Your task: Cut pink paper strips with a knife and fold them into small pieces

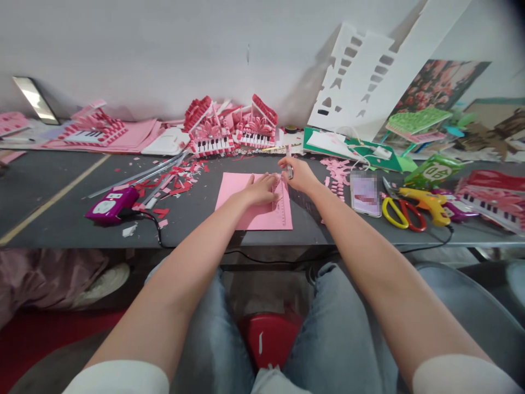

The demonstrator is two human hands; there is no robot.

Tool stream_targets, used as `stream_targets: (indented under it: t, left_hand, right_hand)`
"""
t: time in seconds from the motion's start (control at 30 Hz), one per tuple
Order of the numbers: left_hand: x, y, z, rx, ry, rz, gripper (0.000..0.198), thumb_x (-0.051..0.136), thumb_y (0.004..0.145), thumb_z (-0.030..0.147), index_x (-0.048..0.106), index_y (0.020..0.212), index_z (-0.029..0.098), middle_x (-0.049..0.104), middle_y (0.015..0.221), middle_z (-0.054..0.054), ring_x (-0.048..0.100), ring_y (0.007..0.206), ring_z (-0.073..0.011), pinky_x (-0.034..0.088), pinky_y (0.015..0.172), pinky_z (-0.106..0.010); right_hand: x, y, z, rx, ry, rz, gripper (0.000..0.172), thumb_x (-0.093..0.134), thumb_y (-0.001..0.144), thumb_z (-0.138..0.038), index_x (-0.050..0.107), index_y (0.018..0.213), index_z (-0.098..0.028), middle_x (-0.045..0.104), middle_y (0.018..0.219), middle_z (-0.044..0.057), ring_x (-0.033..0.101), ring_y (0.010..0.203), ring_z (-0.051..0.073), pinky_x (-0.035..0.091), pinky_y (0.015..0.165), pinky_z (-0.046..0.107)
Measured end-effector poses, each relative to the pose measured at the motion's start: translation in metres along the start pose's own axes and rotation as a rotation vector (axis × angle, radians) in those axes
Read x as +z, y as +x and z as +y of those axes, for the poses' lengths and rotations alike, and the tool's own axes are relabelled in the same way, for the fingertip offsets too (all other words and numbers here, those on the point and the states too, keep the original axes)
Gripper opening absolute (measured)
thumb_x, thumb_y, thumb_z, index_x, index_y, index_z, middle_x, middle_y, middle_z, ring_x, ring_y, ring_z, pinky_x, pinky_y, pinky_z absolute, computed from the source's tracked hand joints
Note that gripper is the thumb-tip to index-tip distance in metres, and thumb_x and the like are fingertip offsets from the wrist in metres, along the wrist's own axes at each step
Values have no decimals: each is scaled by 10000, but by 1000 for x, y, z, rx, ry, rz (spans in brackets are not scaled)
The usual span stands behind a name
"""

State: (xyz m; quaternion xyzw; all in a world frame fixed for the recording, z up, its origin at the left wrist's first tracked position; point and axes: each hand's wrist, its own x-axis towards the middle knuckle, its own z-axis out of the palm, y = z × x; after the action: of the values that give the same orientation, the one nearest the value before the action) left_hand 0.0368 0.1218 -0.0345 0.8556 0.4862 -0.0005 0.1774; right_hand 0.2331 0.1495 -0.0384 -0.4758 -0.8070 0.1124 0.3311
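A pink foam or paper sheet (253,218) lies flat near the table's front edge. Along its right side runs a clear ruler (283,210), its upper part covered by my fingers. My left hand (262,189) is spread flat over the sheet and presses on the ruler. Just right of it, by the sheet's upper right corner, my right hand (298,172) is closed round what looks like a slim pink craft knife (289,150), which sticks up above the fingers. The knife's tip is too small to make out.
Red and pink scraps (180,183) litter the left; pink strips (338,169) lie right. Two small piano models (213,143) stand behind. A purple box (112,206) with a cord, a phone (365,210), scissors (400,213) and a yellow glue gun (429,205) flank the sheet.
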Motion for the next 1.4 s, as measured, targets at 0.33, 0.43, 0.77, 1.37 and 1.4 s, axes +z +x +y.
stream_targets:
  t: [0.33,0.43,0.77,1.37,1.4]
  left_hand:
    - [6,3,-8,51,-26,69,769,494,927,524,368,1648,290,238,1786,-51,159,1659,-333,82,1310,-655]
    - [6,3,-9,54,-31,69,782,486,928,537,357,1657,286,230,1788,-48,154,1661,-324,73,1311,-658]
    - [6,4,-9,34,-34,64,832,483,945,550,258,1701,285,222,1788,-50,144,1663,-319,54,1323,-625]
    - [6,1,-7,27,-45,73,820,482,957,536,273,1699,255,222,1785,-77,143,1663,-316,45,1318,-629]
    - [6,1,-7,27,-44,72,820,481,958,539,274,1699,255,224,1785,-77,144,1663,-319,47,1318,-628]
  right_hand:
    - [-4,-24,-1,-39,-180,-175,292,628,846,-166,714,1124,-187,785,1093,104,684,988,282,488,936,384]
    - [-4,-26,0,-15,-213,-166,307,628,854,-164,717,1145,-199,785,1106,103,680,1008,296,490,938,400]
    - [-5,-28,-5,-7,-184,-191,306,648,876,-178,744,1167,-194,790,1167,114,692,1084,318,503,966,421]
    - [-12,-32,5,-107,-20,-191,309,677,874,-216,773,1166,-187,807,1178,98,747,1102,287,534,1016,401]
    - [-11,-32,6,-107,-15,-194,310,678,878,-221,775,1170,-188,807,1181,99,749,1102,286,536,1014,401]
